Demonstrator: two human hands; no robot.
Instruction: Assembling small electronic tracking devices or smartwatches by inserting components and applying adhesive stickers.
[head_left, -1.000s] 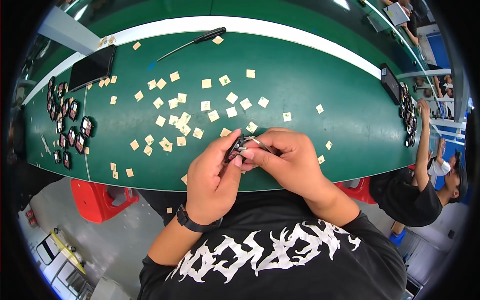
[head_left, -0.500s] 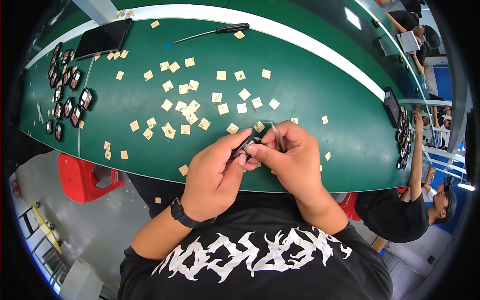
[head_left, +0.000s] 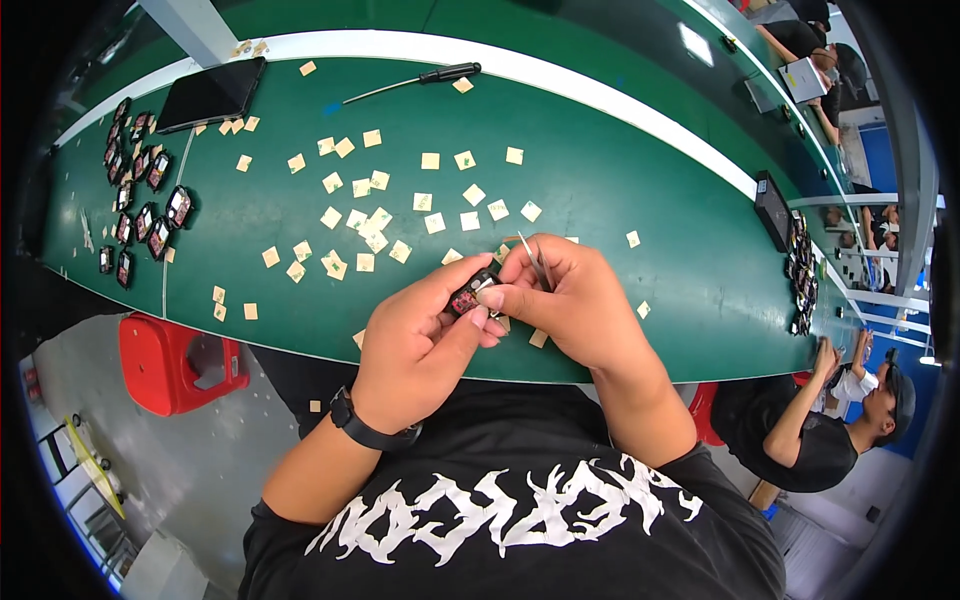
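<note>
Between the fingers and thumb of my left hand [head_left: 415, 345] is a small black device [head_left: 464, 300], its inner side with reddish and silvery parts turned up. My right hand [head_left: 572, 308] is closed around a pair of metal tweezers [head_left: 535, 263], whose tips point up and away from me. The right thumb presses on the right edge of the device. Fingers cover part of the device. Just beyond both hands, several cream paper squares with green marks [head_left: 377, 219] lie scattered on the green table [head_left: 560, 140].
Several similar black devices [head_left: 160, 237] stand at the left, near a dark tablet [head_left: 212, 93]. A screwdriver [head_left: 448, 73] lies at the back. At the right are a black box [head_left: 773, 210], more devices [head_left: 800, 275] and a co-worker [head_left: 800, 430]. Red stool [head_left: 165, 365] at lower left.
My hands have shifted slightly left and the device has turned, so more of its inner side shows. The tweezers have swung a little. The co-worker's arm has drawn back toward their body.
</note>
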